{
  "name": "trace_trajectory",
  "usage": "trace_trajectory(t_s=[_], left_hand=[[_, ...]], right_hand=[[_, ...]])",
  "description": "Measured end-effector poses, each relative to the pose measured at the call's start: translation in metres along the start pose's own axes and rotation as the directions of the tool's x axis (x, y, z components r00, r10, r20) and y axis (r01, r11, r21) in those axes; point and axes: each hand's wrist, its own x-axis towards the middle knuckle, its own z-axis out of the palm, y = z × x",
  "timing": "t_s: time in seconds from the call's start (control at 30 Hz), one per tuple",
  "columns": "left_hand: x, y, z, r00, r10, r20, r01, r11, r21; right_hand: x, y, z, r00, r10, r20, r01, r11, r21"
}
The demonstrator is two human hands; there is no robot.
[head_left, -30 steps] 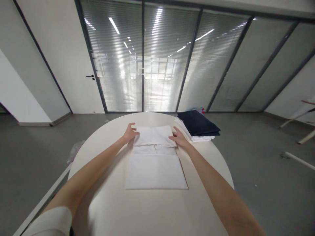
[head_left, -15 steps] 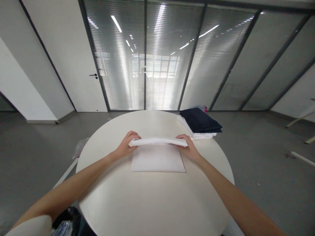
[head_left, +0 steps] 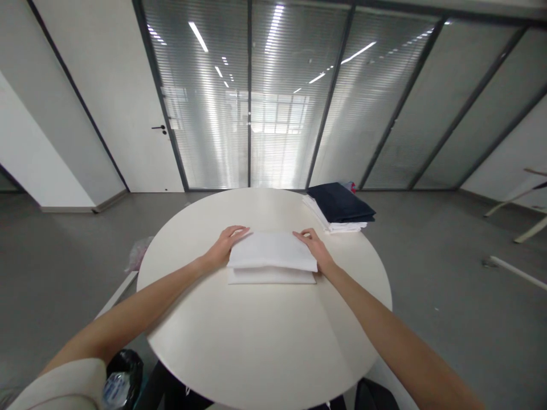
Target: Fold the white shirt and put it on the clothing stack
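Note:
A folded white cloth (head_left: 272, 257) lies in the middle of a round white table (head_left: 256, 341). My left hand (head_left: 225, 246) rests on the cloth's left edge, fingers stretched flat along its far corner. My right hand (head_left: 315, 249) lies on the cloth's right edge, fingers spread and pressing down. Both hands touch the cloth without gripping it. The cloth's upper layer sits slightly short of the lower layer at the near edge.
A stack of folded cloths (head_left: 337, 210), dark blue on top of white, sits at the table's far right. A black bin with a bottle (head_left: 122, 378) stands by my left side. A glass wall with blinds (head_left: 273, 97) is behind the table; grey floor surrounds it.
Both hands brought the far part of the white cloth toward me and laid it over the near part. The cloth is now a smaller folded rectangle, and my fingers have flattened on it.

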Motion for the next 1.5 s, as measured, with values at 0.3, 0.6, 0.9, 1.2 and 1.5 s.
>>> trace_trajectory(t_s=[0.3,0.6,0.9,1.2,1.5], left_hand=[[-0.003,0.000,-0.013,0.968,0.247,0.047,-0.250,0.964,0.093],[-0.006,-0.004,-0.001,0.994,-0.107,-0.031,0.106,0.994,-0.026],[0.000,-0.018,-0.003,0.956,-0.272,0.114,0.294,0.852,-0.434],[0.005,-0.021,-0.006,0.981,-0.185,0.055,0.190,0.885,-0.424],[0.018,-0.016,-0.039,0.987,-0.153,0.057,0.163,0.938,-0.307]], right_hand=[[-0.009,-0.016,-0.014,0.985,-0.162,0.061,0.173,0.925,-0.338],[-0.006,-0.017,-0.010,0.998,-0.051,0.046,0.054,0.995,-0.078],[0.008,0.000,-0.002,0.989,0.109,0.097,-0.131,0.954,0.270],[0.017,-0.008,-0.001,0.989,0.127,0.072,-0.146,0.865,0.480],[0.026,-0.010,-0.025,0.949,0.314,0.019,-0.290,0.851,0.439]])
